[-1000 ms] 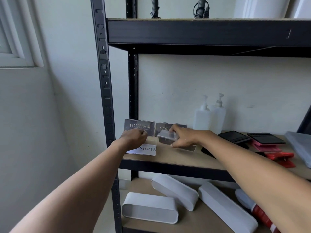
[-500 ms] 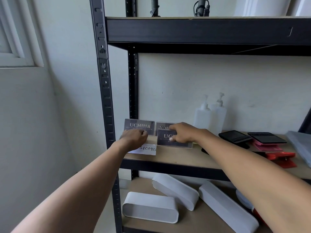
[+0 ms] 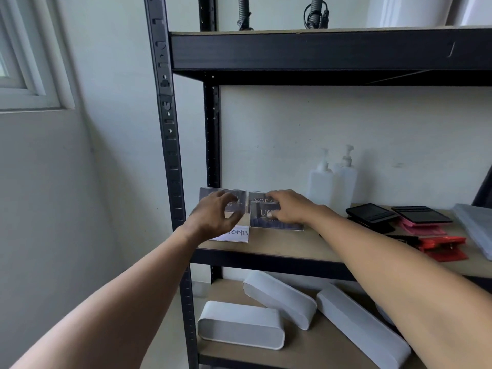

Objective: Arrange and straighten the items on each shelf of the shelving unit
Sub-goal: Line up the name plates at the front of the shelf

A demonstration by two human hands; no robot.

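On the middle shelf (image 3: 279,247) of the black shelving unit, a dark acrylic name sign (image 3: 239,194) stands at the back left, and a second dark sign (image 3: 257,199) stands beside it. A third dark sign (image 3: 262,221) stands in front of the second. My right hand (image 3: 291,207) pinches this front sign, fingers over its top edge and thumb on its face. My left hand (image 3: 214,218) hovers with fingers spread in front of the left sign and holds nothing. Partly hidden under that hand, a white hand-lettered sign (image 3: 237,233) lies flat.
Two white pump bottles (image 3: 323,185) stand against the wall. Right of them lie black devices (image 3: 370,213), pink items (image 3: 423,229), red clips (image 3: 443,247) and a grey stack (image 3: 476,227). White oblong containers (image 3: 239,324) lie askew on the lower shelf. The upper shelf beam (image 3: 319,51) is overhead.
My right hand turned the front sign from tilted to upright, facing me. My left hand lifted off the white sign and spread its fingers near the left dark sign.
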